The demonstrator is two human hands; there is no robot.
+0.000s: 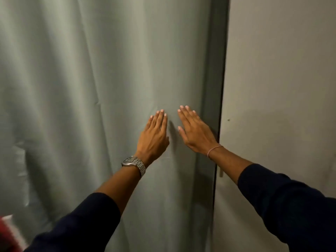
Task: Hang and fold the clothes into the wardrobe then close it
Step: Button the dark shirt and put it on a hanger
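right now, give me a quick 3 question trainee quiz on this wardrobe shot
1. True or false: both hands lie flat with straight fingers on the grey-green fabric front.
2. Which wrist wears the metal watch? A left, B right
3. Fill in: the right hand has a thin ___ at its wrist.

Key: 1 true, as the left hand also presses flat; 2 A; 3 bracelet.

We see a plain beige wall (281,70) at the right, and 1 blurred red and white object (7,231) in the bottom-left corner.
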